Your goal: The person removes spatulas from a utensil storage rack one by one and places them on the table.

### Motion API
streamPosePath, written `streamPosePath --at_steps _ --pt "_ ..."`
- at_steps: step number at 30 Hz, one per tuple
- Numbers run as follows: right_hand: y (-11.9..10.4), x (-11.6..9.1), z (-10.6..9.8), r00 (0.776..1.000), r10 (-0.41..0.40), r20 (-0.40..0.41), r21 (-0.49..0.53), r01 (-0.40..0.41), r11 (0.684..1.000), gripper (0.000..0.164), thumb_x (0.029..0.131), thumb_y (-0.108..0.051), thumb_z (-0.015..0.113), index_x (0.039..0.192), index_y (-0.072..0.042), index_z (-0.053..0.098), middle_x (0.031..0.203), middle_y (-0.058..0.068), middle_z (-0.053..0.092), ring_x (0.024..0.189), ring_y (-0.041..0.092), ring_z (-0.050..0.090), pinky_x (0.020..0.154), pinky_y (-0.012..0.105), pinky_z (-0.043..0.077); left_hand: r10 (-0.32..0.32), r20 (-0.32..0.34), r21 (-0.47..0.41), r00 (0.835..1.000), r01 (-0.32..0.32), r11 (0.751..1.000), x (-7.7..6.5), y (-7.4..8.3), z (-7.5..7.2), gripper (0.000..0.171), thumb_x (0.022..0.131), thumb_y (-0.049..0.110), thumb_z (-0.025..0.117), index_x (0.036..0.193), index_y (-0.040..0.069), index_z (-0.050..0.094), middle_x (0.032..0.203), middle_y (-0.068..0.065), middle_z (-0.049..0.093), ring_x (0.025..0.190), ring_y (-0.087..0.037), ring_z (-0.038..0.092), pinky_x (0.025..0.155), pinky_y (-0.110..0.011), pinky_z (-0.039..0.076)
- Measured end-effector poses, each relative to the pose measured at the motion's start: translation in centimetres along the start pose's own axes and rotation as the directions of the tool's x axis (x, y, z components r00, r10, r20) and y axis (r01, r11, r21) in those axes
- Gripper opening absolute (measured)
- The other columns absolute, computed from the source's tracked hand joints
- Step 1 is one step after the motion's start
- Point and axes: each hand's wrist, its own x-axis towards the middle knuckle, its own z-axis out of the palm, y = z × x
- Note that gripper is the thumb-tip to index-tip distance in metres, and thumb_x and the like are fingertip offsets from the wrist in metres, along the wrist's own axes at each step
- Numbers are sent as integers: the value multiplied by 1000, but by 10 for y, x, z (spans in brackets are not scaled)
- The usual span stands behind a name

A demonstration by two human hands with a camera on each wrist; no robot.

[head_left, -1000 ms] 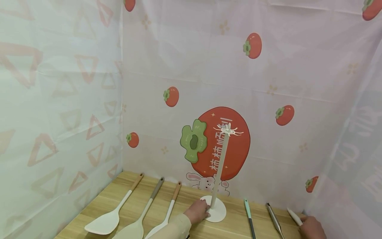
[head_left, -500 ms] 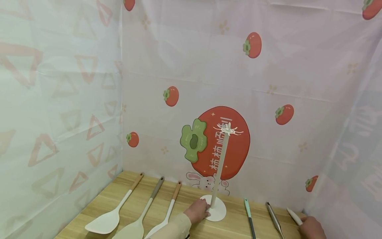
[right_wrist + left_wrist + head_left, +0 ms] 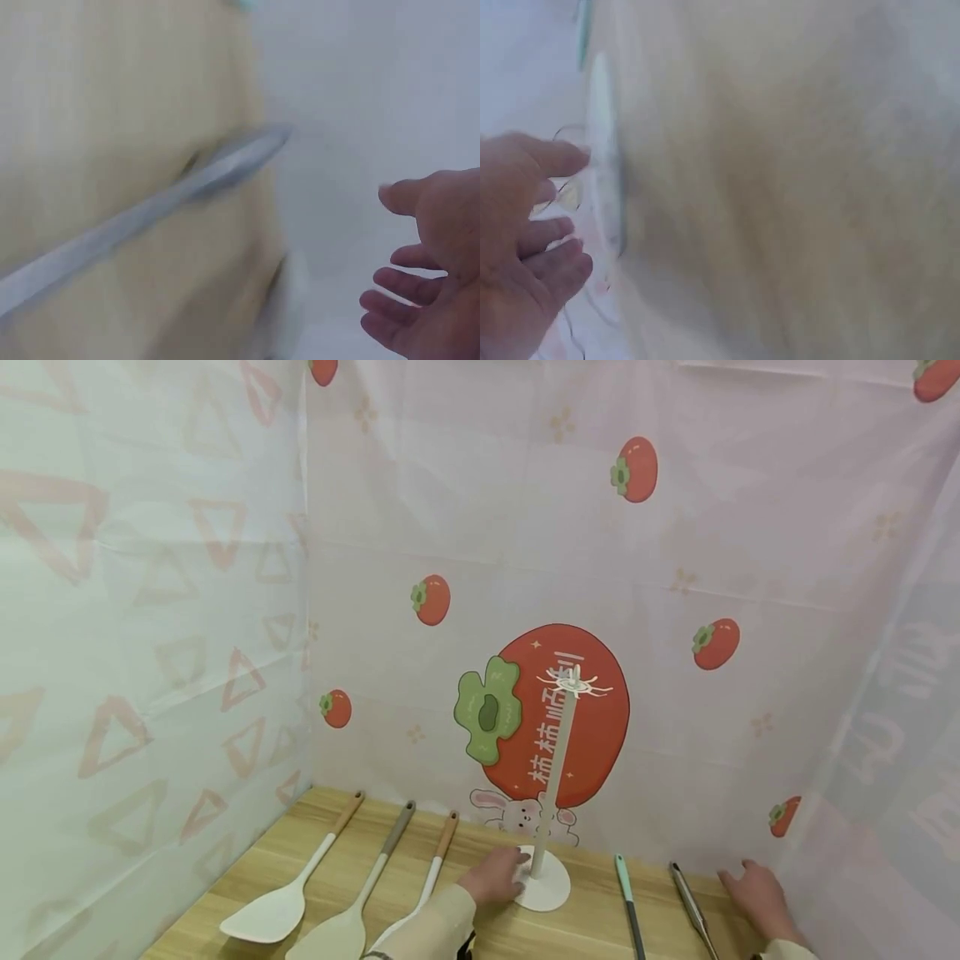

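A white utensil stand, with a round base, an upright pole and a ring of hooks on top, stands near the back wall. My left hand is at the base's left edge, fingers loosely bent; in the left wrist view its index fingertip meets or nearly meets the base's rim. At the far right my right hand is raised with spread fingers and holds nothing. The steel-handled utensil lies to its left. Blurred in the right wrist view, a white handle lies below that hand.
Three long-handled turners lie on the left: a white one, a cream one with grey grip, and a third partly behind my left sleeve. A mint-handled utensil lies right of the stand. Cloth walls close off the back and sides.
My right hand has let go of the white handle and risen, its fingers spreading. My left hand has shifted slightly and its fingers have loosened at the base. The stand stays put.
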Motion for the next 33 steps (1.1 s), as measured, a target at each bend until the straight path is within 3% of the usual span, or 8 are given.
streamPosePath --at_steps 4,9,16,22,33 --pt "-48 11 -4 998 -56 -20 17 56 998 73 100 -29 54 134 32 32 133 54 37 124 67 38 103 69 37 -12 -104 66 994 19 998 2 -13 -20 56 88 16 73 142 5 59 141 -12 61 131 -30 56 107 -43 47" --pt "-103 15 7 990 -134 -51 0 134 991 86 104 -41 52 147 25 17 146 52 23 132 66 29 107 71 30 -65 -256 154 965 107 982 -1 -35 -50 70 85 27 74 148 7 52 152 -18 50 141 -41 44 111 -55 40" --pt "-148 20 43 972 -194 -130 7 196 981 94 99 -53 55 154 13 18 156 44 17 141 67 12 109 79 11 -267 -278 129 923 311 942 -18 -64 -85 80 91 48 69 156 11 40 164 -23 28 151 -47 22 117 -64 25" --pt "-172 18 61 975 -186 -121 22 190 982 94 98 -50 58 157 9 15 160 41 9 144 65 2 111 78 3 -337 -310 107 889 385 917 -31 -87 -92 82 92 52 65 158 11 38 166 -21 23 153 -46 18 118 -63 23" --pt "-175 19 74 981 -170 -96 32 174 984 90 99 -46 58 158 7 15 161 40 7 145 65 0 110 79 2 -331 -342 88 879 381 920 -44 -94 -91 81 92 50 67 156 9 40 165 -24 24 151 -49 19 116 -67 23"
